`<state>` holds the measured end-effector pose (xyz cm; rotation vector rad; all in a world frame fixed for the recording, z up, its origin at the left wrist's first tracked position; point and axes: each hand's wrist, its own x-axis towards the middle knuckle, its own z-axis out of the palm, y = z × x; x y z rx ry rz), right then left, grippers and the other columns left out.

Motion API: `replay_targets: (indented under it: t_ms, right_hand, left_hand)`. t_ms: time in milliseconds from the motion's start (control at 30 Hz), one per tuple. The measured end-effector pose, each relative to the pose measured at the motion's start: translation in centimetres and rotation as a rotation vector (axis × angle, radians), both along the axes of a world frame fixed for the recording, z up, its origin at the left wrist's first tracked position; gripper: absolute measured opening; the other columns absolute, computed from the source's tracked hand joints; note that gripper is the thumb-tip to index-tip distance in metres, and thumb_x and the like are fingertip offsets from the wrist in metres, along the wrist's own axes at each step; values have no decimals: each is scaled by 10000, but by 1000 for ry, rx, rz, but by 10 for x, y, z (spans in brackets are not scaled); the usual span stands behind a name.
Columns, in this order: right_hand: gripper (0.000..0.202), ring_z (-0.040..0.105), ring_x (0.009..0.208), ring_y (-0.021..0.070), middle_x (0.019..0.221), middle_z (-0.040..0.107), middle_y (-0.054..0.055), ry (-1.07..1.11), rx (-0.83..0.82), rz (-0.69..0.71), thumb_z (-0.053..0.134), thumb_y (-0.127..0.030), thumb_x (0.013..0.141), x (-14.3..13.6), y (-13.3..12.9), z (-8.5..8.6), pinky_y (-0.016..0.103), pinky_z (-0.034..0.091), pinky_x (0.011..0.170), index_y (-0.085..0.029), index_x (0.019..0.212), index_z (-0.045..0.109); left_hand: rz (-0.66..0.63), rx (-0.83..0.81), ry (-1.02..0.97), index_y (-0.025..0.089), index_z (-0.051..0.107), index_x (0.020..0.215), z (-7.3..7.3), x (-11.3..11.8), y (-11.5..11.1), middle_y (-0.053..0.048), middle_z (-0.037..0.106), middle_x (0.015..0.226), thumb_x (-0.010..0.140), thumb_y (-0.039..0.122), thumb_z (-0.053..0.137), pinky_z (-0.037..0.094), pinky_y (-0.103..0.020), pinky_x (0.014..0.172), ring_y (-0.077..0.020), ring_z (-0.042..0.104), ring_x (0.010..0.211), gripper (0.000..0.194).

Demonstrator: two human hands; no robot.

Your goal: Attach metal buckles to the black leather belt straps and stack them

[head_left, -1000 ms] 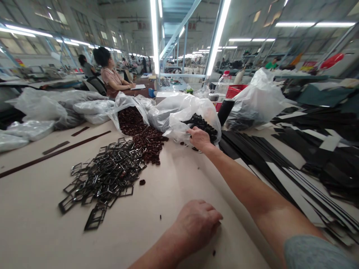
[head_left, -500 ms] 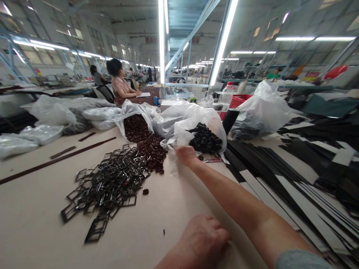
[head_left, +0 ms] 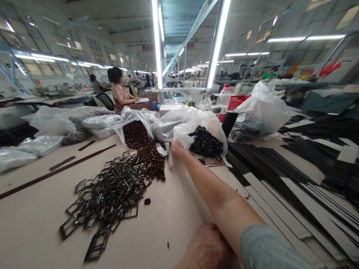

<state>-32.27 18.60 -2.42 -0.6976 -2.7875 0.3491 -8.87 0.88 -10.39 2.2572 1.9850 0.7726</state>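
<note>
My right hand (head_left: 177,149) reaches far forward, its fingers closed on the edge of a clear plastic bag (head_left: 183,129) that holds black rings (head_left: 206,142). Left of it, dark brown rings (head_left: 137,136) spill from another open bag. A pile of dark metal buckles (head_left: 112,190) lies in front of these rings, with one small brown piece (head_left: 147,201) apart from it. My left hand (head_left: 209,246) is curled at the bottom, under my right forearm; its fingertips are hidden, and I cannot make out what it holds.
Black and white strips (head_left: 277,186) cover the right side. A black roll (head_left: 230,123), a bottle (head_left: 224,97) and a red basket (head_left: 238,101) stand behind. More plastic bags (head_left: 53,123) lie left. A person (head_left: 122,91) sits beyond the table.
My right hand has shifted slightly left with the bag's edge. My left hand has moved down and right, nearer the bottom edge, and my right sleeve shows more.
</note>
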Motion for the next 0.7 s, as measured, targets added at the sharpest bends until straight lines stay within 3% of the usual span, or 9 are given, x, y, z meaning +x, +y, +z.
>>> replay_targets:
  t_ms: [33, 100, 200, 433, 533, 700]
  right_hand:
    - [312, 651, 1040, 224, 1246, 629, 93, -17, -13, 15, 616, -345, 979, 3, -1, 2, 414, 569, 877, -174, 1239, 616]
    - [311, 651, 1036, 221, 1244, 630, 93, -67, -33, 34, 612, -346, 981, 11, -2, 5, 418, 571, 874, -175, 1240, 615]
    - [315, 655, 1024, 217, 1229, 635, 93, -69, -24, 13, 618, -344, 978, 30, -3, 12, 419, 574, 865, -168, 1239, 613]
    - [342, 630, 1101, 241, 1284, 610, 105, 169, 98, -232, 601, -361, 984, 77, 15, 26, 458, 546, 926, -169, 1267, 597]
    - [388, 612, 1142, 262, 1326, 586, 114, 187, 107, -274, 619, -379, 971, 72, 26, 25, 483, 533, 947, -169, 1295, 582]
    - [293, 642, 1069, 226, 1248, 635, 96, 118, 85, -161, 605, -359, 984, 42, 25, 18, 440, 548, 923, -176, 1210, 633]
  left_hand:
    - [-38, 7, 40, 191, 734, 801, 0, -2, -2, -20, 772, 708, 809, 174, 679, 508, -266, 552, -191, 696, 642, 58]
    - [-69, 34, 89, 190, 683, 689, 0, -6, -7, -6, 736, 646, 789, 229, 715, 496, -287, 535, -188, 675, 587, 111]
    - [-62, 98, 69, 195, 648, 700, 7, -9, -13, 6, 721, 670, 780, 266, 737, 486, -290, 556, -177, 669, 608, 139]
    - [-89, 85, 51, 204, 625, 733, 14, -10, -13, 30, 742, 740, 766, 243, 747, 481, -289, 632, -154, 671, 657, 133]
    - [-87, 70, 50, 207, 635, 754, 9, -11, -13, 31, 745, 756, 798, 267, 720, 479, -284, 650, -146, 672, 665, 113]
    - [-87, 68, 33, 190, 617, 708, 7, -12, -15, 13, 726, 726, 804, 242, 706, 489, -266, 665, -145, 669, 667, 141]
